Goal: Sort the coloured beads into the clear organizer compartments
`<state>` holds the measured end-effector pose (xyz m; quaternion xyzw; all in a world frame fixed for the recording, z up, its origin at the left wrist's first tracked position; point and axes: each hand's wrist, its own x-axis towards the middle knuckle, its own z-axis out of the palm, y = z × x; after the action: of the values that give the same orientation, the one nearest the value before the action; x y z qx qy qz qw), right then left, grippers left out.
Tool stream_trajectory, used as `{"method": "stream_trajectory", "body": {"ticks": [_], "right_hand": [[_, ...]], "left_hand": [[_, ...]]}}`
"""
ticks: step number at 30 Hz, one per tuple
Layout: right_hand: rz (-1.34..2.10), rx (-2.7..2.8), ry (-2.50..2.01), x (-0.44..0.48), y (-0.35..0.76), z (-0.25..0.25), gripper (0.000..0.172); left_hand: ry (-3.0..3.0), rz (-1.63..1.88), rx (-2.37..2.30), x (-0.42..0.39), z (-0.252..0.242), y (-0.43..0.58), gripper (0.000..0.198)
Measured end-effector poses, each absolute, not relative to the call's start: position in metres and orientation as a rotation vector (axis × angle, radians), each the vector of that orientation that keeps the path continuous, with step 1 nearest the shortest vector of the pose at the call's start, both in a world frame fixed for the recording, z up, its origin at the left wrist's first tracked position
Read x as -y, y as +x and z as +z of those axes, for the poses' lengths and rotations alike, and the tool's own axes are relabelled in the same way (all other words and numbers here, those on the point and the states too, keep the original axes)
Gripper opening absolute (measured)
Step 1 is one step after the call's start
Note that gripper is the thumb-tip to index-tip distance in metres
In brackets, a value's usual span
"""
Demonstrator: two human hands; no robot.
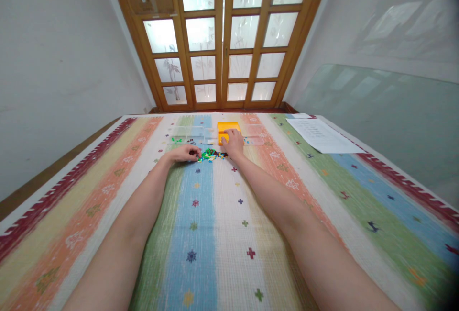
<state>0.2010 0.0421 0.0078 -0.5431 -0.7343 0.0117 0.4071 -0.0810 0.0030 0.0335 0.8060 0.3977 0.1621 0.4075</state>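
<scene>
A small pile of tiny coloured pieces (210,154), mostly green with some blue, yellow and dark ones, lies on the striped tablecloth between my hands. At the pile's left edge is my left hand (184,153), its fingers curled together; anything inside them is too small to make out. My right hand (234,142) reaches over the front of a yellow box (228,126), thumb and forefinger apart above it. Left of the yellow box stand clear compartments (186,132), with green pieces (176,139) and dark pieces (190,141) in them. A few blue pieces (246,140) show just right of my right hand.
The striped, patterned tablecloth (222,234) covers the table. White printed paper (322,135) lies at the back right. A glass panel (387,119) leans against the right wall, and wooden doors with glass panes (218,38) stand beyond the table's far edge.
</scene>
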Motion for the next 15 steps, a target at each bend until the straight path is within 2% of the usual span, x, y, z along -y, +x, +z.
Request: {"method": "stream_trajectory", "body": {"ticks": [15], "right_hand": [[-0.016, 1.84, -1.32, -0.0458, 0.1988, 0.0021, 0.024]], "left_hand": [[1.999, 0.472, -0.988, -0.0075, 0.0258, -0.0786, 0.028]]}}
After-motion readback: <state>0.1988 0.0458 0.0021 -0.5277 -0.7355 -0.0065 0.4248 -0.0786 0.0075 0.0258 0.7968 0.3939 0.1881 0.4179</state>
